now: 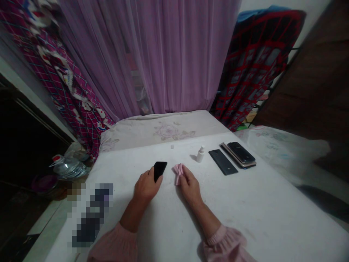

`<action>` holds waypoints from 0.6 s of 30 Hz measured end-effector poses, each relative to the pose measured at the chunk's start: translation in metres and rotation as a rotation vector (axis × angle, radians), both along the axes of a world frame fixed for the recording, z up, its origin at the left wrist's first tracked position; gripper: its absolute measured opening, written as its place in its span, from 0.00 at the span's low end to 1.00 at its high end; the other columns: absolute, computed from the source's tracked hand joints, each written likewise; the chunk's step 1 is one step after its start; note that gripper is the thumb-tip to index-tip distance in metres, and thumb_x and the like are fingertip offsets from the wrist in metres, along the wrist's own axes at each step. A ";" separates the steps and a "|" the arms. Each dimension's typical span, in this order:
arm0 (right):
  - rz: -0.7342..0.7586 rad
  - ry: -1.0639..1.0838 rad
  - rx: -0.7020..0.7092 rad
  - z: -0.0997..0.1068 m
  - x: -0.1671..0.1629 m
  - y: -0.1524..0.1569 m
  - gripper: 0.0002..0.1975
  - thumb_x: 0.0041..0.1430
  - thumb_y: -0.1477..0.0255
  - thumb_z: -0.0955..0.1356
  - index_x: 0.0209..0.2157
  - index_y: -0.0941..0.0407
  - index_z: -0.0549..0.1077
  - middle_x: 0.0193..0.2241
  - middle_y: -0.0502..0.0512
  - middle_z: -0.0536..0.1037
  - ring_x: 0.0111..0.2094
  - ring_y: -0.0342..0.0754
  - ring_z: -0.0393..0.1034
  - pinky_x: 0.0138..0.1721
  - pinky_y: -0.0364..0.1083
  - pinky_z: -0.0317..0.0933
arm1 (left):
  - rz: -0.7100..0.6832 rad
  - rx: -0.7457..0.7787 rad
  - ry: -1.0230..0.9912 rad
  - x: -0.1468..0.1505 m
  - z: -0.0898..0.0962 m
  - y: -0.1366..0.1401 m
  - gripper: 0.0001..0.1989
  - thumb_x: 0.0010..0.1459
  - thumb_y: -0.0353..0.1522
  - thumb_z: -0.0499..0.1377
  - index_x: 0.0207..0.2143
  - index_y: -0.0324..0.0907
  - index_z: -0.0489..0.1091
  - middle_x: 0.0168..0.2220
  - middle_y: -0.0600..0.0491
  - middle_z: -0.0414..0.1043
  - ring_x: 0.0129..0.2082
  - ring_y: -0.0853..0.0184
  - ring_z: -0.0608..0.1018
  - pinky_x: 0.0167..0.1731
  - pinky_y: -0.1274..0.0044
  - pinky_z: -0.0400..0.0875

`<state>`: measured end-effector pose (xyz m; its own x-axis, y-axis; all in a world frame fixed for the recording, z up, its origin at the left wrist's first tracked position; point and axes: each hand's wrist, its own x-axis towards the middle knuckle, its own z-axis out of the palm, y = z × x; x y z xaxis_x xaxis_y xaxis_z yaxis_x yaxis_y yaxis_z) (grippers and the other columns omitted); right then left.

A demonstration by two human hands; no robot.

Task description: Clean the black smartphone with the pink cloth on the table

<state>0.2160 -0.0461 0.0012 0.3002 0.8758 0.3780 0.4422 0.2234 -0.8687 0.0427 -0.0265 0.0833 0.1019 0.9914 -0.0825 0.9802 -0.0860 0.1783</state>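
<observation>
My left hand (146, 184) is closed around a black smartphone (160, 170), its dark face turned up. In my right hand (190, 183) a pink cloth (179, 173) is bunched between thumb and fingers, a short way right of the phone and apart from it. Beyond my right hand stands a small white spray bottle (200, 154), upright on the white-covered table. A small pale cap (172, 147) lies farther back, left of the bottle. To the right is a dark phone (223, 162) lying flat, beside a stack of phones (241, 153).
The white tablecloth (163, 233) has a floral strip (170, 130) at its far end. Purple curtains (185, 54) hang behind it. At the left a large water bottle (68, 166) stands below the table edge. A blurred-out dark patch (94, 216) lies at the table's left side.
</observation>
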 end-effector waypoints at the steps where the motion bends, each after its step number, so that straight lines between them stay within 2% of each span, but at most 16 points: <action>1: 0.030 -0.004 0.024 0.001 -0.004 0.004 0.24 0.60 0.70 0.61 0.57 0.58 0.69 0.54 0.61 0.73 0.55 0.54 0.68 0.56 0.55 0.63 | -0.021 -0.016 -0.036 0.000 0.001 0.000 0.23 0.64 0.42 0.50 0.57 0.40 0.63 0.49 0.43 0.73 0.49 0.54 0.75 0.45 0.70 0.67; 6: 0.209 -0.112 0.112 0.005 -0.020 0.020 0.24 0.62 0.74 0.59 0.58 0.56 0.68 0.57 0.60 0.71 0.58 0.50 0.64 0.59 0.54 0.60 | -0.108 -0.066 -0.151 0.001 0.003 0.005 0.16 0.64 0.41 0.50 0.48 0.44 0.69 0.45 0.48 0.77 0.44 0.59 0.78 0.40 0.74 0.67; 12: 0.345 -0.216 0.250 0.004 -0.032 0.007 0.25 0.64 0.77 0.58 0.61 0.54 0.63 0.59 0.59 0.68 0.62 0.48 0.59 0.61 0.54 0.58 | -0.074 -0.100 -0.173 -0.001 0.006 0.009 0.15 0.65 0.42 0.49 0.44 0.45 0.70 0.41 0.49 0.78 0.41 0.60 0.79 0.36 0.75 0.66; 15: 0.358 -0.240 0.249 0.001 -0.029 0.013 0.28 0.61 0.80 0.58 0.62 0.53 0.61 0.60 0.59 0.66 0.62 0.48 0.58 0.61 0.55 0.58 | -0.078 -0.107 -0.174 -0.001 0.008 0.009 0.16 0.65 0.42 0.50 0.46 0.44 0.70 0.42 0.49 0.78 0.41 0.60 0.79 0.37 0.75 0.66; 18: 0.309 -0.261 0.218 -0.001 -0.023 0.029 0.32 0.56 0.83 0.58 0.63 0.56 0.60 0.61 0.61 0.65 0.63 0.49 0.56 0.62 0.57 0.56 | -0.057 -0.127 -0.176 -0.001 0.009 0.009 0.17 0.65 0.42 0.49 0.48 0.44 0.69 0.44 0.48 0.78 0.43 0.59 0.79 0.38 0.75 0.66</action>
